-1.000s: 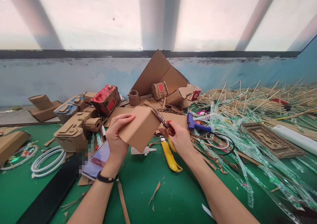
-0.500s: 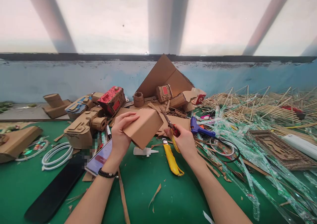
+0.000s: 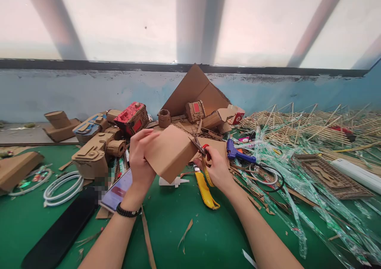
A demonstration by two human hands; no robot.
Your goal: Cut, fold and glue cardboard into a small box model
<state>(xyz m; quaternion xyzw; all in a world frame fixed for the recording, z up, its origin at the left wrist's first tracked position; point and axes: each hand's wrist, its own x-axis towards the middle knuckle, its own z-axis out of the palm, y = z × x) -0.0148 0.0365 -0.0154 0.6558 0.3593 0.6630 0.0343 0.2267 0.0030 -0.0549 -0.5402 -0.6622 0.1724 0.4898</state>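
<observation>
My left hand (image 3: 142,158) is closed on a brown cardboard box (image 3: 170,150), holding it tilted above the table. In my right hand (image 3: 217,168) is a pair of scissors (image 3: 203,151) with red and yellow handles. Their blades are parted and lie at the box's right edge; whether they bite into the cardboard I cannot tell. Below the hands, a yellow utility knife (image 3: 204,189) rests on the green table (image 3: 166,237). A small white glue bottle (image 3: 172,181) lies partly hidden under the box.
Cardboard cameras (image 3: 91,154) and a phone (image 3: 117,189) are on the left. To the right are a blue glue gun (image 3: 238,152), clear plastic strips (image 3: 285,181) and thin wooden sticks (image 3: 297,128). A large cardboard sheet (image 3: 196,88) leans on the back wall.
The scissors have turned and moved left, so their blades now meet the box's right edge. My left hand has tipped the box slightly. The whole view has shifted a little.
</observation>
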